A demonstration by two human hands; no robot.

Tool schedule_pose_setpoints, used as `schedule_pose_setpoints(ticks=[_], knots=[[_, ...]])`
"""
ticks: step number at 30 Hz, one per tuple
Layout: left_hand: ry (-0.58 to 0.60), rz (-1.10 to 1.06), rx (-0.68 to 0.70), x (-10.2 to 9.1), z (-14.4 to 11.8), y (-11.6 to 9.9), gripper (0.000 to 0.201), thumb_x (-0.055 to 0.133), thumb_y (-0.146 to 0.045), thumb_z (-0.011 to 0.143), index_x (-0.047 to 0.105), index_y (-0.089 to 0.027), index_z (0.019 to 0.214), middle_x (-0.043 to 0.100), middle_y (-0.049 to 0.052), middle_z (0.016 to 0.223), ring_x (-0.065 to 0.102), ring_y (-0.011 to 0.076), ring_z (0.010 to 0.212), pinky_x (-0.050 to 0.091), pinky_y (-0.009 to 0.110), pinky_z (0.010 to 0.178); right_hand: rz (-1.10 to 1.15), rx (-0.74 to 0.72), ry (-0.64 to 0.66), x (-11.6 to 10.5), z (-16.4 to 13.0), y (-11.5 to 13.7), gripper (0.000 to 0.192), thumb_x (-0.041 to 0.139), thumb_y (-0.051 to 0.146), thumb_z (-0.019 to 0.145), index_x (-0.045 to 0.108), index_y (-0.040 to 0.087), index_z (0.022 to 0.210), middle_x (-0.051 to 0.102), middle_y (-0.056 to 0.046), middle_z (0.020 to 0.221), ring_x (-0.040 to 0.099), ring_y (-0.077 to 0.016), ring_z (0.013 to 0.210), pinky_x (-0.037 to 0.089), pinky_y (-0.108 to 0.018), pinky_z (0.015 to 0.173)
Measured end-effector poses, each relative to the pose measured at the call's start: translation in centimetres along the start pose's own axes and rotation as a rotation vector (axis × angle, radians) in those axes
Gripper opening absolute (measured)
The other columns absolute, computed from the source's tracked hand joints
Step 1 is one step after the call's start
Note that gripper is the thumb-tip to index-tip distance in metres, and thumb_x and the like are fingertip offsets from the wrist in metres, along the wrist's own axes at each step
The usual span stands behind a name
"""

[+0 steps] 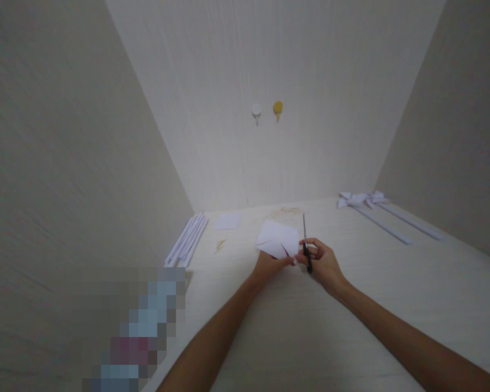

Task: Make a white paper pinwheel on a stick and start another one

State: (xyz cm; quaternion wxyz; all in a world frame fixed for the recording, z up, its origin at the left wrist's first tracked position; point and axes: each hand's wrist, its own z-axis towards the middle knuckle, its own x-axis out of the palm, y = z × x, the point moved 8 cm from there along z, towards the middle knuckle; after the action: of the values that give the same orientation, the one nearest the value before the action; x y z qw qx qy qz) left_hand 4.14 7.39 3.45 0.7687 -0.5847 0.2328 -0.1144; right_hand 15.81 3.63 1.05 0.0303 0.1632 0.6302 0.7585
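Note:
A square of white paper (276, 236) with slits cut into it is held up near the middle of the table. My left hand (270, 264) grips its lower edge, thumb stretched along the paper. In my right hand (322, 262) is a pair of scissors (307, 251) with black handles, blades pointing away from me. The fingertips of my right hand also reach the paper's lower right corner; whether they pinch it is hard to tell. Dark red shows at the slit near my left thumb.
White paper tubes (188, 239) lie at the left edge. Behind is a flat paper square (228, 221). At right, paper pinwheels (361, 199) sit on paper sticks (386, 224). A white hook (256, 110) and a yellow hook (278, 107) are on the back wall (310, 141).

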Motion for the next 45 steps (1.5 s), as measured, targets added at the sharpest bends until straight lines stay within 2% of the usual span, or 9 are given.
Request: schedule_pose_setpoints(ticks=[6,12,15,21,29,38,45], knots=[[0.016,-0.059,-0.002,0.05,-0.04,0.16,0.01,0.065,-0.02,0.056,0.06,-0.013,0.059,0.064,0.002,0.066,0.057,0.0144,0.065,0.044,0.027,0.066,-0.007,0.046,-0.005,-0.03,-0.21,-0.13,0.045,0.074,0.031,0.046,0.05,0.019,0.082,0.06,0.001,0.056,0.052,-0.0125,0.043,0.034,-0.021,0.038],[0.027,-0.03,0.02,-0.04,0.01,0.37,0.013,0.066,-0.024,0.057,0.061,-0.013,0.061,0.064,0.003,0.072,0.058,0.0155,0.071,0.043,0.027,0.069,0.045,0.055,0.015,0.1,-0.17,-0.25,0.043,0.074,0.027,0.046,0.051,0.018,0.081,0.06,0.002,0.055,0.053,-0.012,0.045,0.034,-0.02,0.04],[0.01,-0.005,-0.018,-0.16,0.03,0.54,0.015,0.068,-0.023,0.054,0.062,-0.014,0.064,0.064,0.002,0.072,0.057,0.016,0.072,0.043,0.027,0.068,0.077,0.062,0.021,0.15,-0.12,-0.39,0.043,0.074,0.024,0.045,0.051,0.018,0.081,0.06,0.003,0.054,0.052,-0.0107,0.044,0.034,-0.019,0.04],[-0.022,0.032,-0.093,-0.4,-0.12,0.56,0.013,0.068,-0.021,0.052,0.059,-0.015,0.057,0.063,0.001,0.066,0.056,0.0161,0.069,0.043,0.026,0.064,0.074,0.074,0.036,0.27,-0.21,-0.49,0.041,0.073,0.024,0.047,0.051,0.019,0.081,0.059,0.004,0.054,0.049,-0.0093,0.042,0.031,-0.019,0.038],[-0.027,0.004,-0.055,-0.4,-0.13,0.03,0.016,0.07,-0.021,0.05,0.055,-0.016,0.049,0.058,0.0,0.058,0.053,0.0139,0.061,0.042,0.025,0.06,0.036,0.056,0.03,0.25,-0.18,-0.41,0.043,0.074,0.03,0.046,0.05,0.019,0.081,0.059,0.003,0.055,0.05,-0.0107,0.043,0.032,-0.02,0.039],[0.03,0.053,-0.078,-0.05,-0.19,0.11,0.014,0.067,-0.025,0.053,0.058,-0.015,0.051,0.059,-0.001,0.058,0.053,0.0125,0.059,0.042,0.024,0.059,0.051,0.053,0.037,0.45,-0.33,-0.08,0.042,0.074,0.028,0.047,0.049,0.02,0.08,0.059,0.003,0.054,0.052,-0.0114,0.042,0.034,-0.021,0.039],[0.023,0.042,-0.09,0.02,-0.08,0.52,0.013,0.068,-0.024,0.05,0.057,-0.016,0.051,0.06,0.0,0.059,0.054,0.0143,0.06,0.042,0.025,0.06,0.078,0.063,0.041,0.54,-0.37,0.08,0.039,0.074,0.026,0.046,0.051,0.02,0.077,0.06,0.003,0.053,0.05,-0.0102,0.039,0.033,-0.021,0.038]])
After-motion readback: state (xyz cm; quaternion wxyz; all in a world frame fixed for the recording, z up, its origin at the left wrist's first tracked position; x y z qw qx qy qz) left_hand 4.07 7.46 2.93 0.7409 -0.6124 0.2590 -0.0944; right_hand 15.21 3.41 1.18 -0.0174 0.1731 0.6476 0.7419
